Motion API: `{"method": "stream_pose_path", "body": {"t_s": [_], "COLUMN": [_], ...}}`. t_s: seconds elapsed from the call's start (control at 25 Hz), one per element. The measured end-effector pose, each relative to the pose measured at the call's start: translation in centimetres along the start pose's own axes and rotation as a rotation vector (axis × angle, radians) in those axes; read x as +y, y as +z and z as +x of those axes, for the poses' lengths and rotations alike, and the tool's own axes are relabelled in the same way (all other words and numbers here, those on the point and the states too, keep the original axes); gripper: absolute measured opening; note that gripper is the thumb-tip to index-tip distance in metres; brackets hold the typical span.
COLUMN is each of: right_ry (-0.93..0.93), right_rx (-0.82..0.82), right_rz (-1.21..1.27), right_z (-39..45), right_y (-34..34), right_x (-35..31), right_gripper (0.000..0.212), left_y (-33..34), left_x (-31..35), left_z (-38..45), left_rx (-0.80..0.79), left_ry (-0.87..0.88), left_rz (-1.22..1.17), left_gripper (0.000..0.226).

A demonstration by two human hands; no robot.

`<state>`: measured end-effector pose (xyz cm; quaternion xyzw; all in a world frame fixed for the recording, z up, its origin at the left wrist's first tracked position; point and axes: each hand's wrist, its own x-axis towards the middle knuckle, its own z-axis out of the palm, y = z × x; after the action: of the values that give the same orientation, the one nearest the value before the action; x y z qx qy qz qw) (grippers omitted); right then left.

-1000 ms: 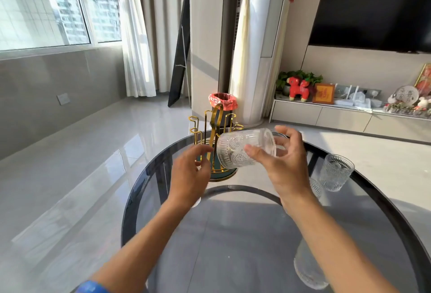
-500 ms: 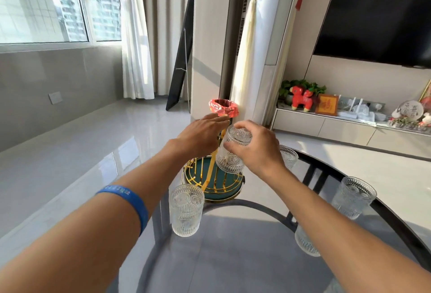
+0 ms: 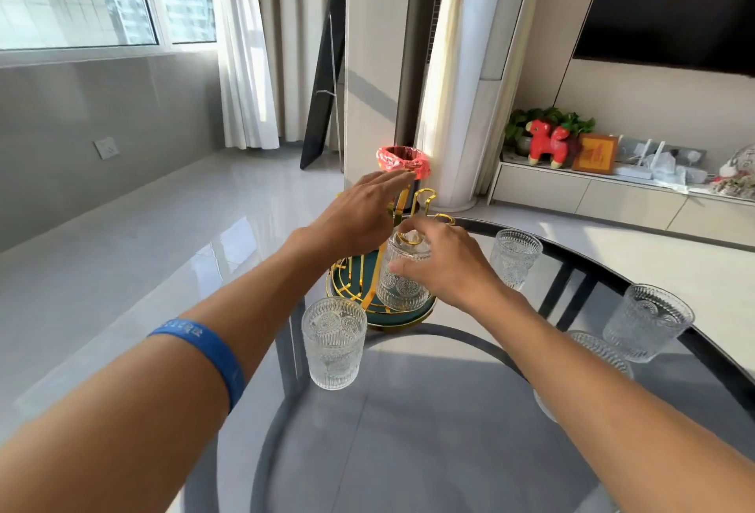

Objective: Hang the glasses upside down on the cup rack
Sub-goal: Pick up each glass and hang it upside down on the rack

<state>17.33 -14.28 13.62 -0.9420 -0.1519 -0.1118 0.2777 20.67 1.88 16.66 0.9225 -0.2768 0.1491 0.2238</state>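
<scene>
Gold wire makes up the cup rack (image 3: 412,210), which stands on a round dark-green base near the far edge of the glass table (image 3: 408,431). An embossed clear glass (image 3: 402,277) sits upside down on one of the rack's prongs, its mouth low over the green base and its bottom uppermost. The right hand (image 3: 445,263) is wrapped around this glass from the right, thumb on the near side and fingers curled over the top, pinching it. The left hand (image 3: 359,214) reaches over the rack from the left with its fingers stretched out flat and close together, hovering at the top of the gold prongs; whether it touches the wire cannot be told. A blue wristband (image 3: 212,353) circles the left forearm.

Upright on the table, just in front of the rack's base toward the near left, stands a second glass (image 3: 334,343). A third glass (image 3: 514,257) stands to the right of the rack near the far edge, and a fourth glass (image 3: 647,328) stands further right by the table's right edge. Another glass (image 3: 600,353) is partly hidden behind the right forearm. Behind the rack, on the floor, a bin with a red liner (image 3: 402,163) shows.
</scene>
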Motion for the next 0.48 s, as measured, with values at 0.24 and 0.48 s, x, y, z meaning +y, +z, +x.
{"method": "stream_pose_path", "body": {"t_s": [0.24, 0.48], "right_ry": [-0.061, 0.299], "right_rx": [0.409, 0.296], "right_rz": [0.069, 0.454], "right_z": [-4.2, -10.6], "right_y": [0.6, 2.1], "right_x": [-1.0, -3.9], "right_gripper": [0.029, 0.012], "left_y": [2.3, 4.6], "left_x": [0.8, 0.5], "left_z": [-11.9, -15.4], "left_rx": [0.247, -0.109], "left_ry": [-0.303, -0.470], "left_rz": [-0.103, -0.075], "left_gripper": [0.054, 0.105]}}
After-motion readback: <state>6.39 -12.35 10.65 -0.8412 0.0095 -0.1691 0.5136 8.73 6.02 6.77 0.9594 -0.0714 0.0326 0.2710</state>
